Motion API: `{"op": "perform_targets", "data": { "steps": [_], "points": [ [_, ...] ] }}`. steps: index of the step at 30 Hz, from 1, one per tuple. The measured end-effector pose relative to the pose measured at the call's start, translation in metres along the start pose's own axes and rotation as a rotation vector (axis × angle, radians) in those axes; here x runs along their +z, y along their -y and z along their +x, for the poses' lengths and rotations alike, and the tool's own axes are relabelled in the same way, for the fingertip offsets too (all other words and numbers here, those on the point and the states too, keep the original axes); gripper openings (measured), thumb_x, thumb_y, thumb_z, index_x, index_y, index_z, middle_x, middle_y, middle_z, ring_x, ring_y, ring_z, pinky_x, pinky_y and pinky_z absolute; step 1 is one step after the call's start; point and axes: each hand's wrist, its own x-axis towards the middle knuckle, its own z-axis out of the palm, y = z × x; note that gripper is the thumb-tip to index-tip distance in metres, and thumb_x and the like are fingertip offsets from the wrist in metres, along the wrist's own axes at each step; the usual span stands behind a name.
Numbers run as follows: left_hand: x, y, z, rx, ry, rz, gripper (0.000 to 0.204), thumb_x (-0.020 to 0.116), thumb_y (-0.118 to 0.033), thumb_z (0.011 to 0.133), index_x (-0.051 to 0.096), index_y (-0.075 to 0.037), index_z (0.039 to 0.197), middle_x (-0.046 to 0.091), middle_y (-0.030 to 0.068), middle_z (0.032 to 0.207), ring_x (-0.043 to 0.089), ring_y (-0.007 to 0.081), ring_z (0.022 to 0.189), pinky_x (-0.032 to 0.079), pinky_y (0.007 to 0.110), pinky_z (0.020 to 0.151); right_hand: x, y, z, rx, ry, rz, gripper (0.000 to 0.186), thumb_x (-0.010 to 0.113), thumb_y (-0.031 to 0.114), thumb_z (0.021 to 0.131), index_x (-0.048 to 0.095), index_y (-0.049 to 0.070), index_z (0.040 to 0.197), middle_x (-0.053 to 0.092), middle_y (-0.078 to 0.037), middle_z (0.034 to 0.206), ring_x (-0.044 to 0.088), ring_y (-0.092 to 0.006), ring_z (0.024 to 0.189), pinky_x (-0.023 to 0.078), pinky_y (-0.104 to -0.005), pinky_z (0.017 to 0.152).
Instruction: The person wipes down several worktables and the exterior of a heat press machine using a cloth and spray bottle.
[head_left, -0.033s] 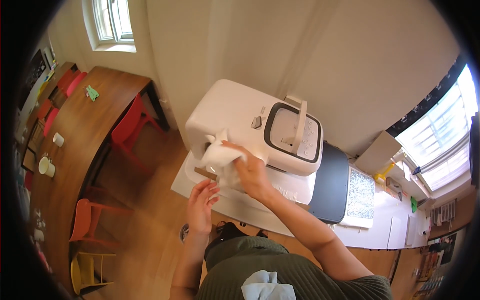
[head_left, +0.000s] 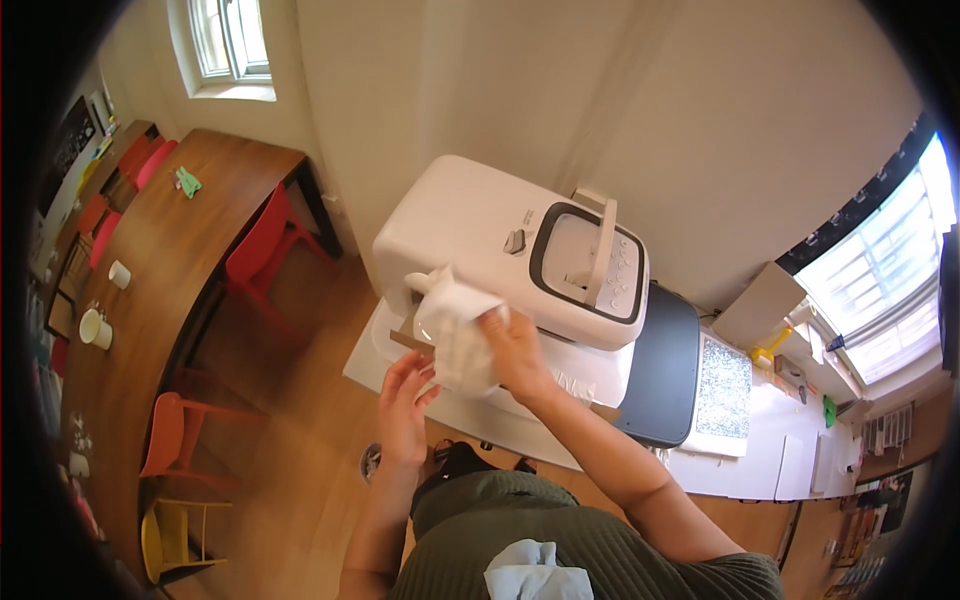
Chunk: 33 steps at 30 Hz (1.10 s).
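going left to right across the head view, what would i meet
Larger white cup, left hand, white cloth, right hand, dark grey panel, speckled board, yellow object.

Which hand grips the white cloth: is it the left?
No: the right hand grips the white cloth, while the left hand is loosely open beside it.

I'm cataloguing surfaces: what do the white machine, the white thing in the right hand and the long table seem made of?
White machine: probably satin plastic; smooth, rounded shell.
White thing: matte cloth or paper, softly creased.
Long table: probably wood, slight sheen; streaked brown top.
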Motion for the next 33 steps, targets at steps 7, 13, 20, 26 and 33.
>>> {"op": "perform_targets", "data": {
  "steps": [7,13,20,26,33],
  "points": [
    [0.032,0.005,-0.013,-0.06,0.176,-0.355,0.061,0.041,-0.048,0.103,0.031,-0.009,0.149,0.043,0.0042,0.146,0.043,0.0211,0.131,0.033,0.037,0.111,-0.031,-0.01,-0.029,0.496,0.121,0.96,0.048,0.047,0.046,0.101,0.056,0.008,0.128,0.068,-0.005,0.104,0.067,-0.0216,0.091,0.055,-0.0336,0.081],
    [0.055,0.022,-0.009,0.168,0.231,-0.072,0.079,0.053,-0.057,0.094,0.03,-0.004,0.148,0.044,0.0098,0.144,0.042,0.0245,0.133,0.033,0.04,0.112,-0.037,-0.002,-0.036,0.52,0.141,-0.041,0.049,0.045,0.045,0.102,0.054,0.006,0.13,0.061,-0.01,0.122,0.062,-0.024,0.101,0.052,-0.0353,0.084],
    [0.077,-0.004,0.013,0.223,-0.15,0.058,0.037,0.064,-0.02,0.096,0.056,-0.001,0.127,0.064,0.0069,0.118,0.063,0.0182,0.103,0.052,0.033,0.087,-0.036,-0.018,-0.068,-0.612,-0.07,-0.532,0.035,0.062,0.004,0.088,0.059,-0.001,0.122,0.056,-0.02,0.125,0.057,-0.0353,0.111,0.047,-0.0392,0.094],
    [0.087,-0.088,0.068,0.44,-0.181,0.387,0.025,0.071,-0.008,0.087,0.067,0.003,0.109,0.07,0.0057,0.096,0.065,0.0123,0.077,0.052,0.027,0.068,-0.124,-0.039,-0.081,-0.728,-0.386,-0.663,0.043,0.059,-0.005,0.084,0.056,-0.002,0.127,0.055,-0.02,0.132,0.054,-0.0331,0.12,0.046,-0.0399,0.098],
    [0.108,-0.098,0.13,0.388,0.095,1.138,0.032,0.083,-0.018,0.071,0.072,0.001,0.094,0.072,0.0094,0.082,0.065,0.0149,0.071,0.051,0.032,0.067,-0.174,-0.038,-0.05,-0.454,-0.761,-0.445,0.059,0.057,0.011,0.095,0.033,-0.002,0.147,0.037,-0.021,0.15,0.035,-0.0303,0.14,0.027,-0.0394,0.114]
  ]
}}
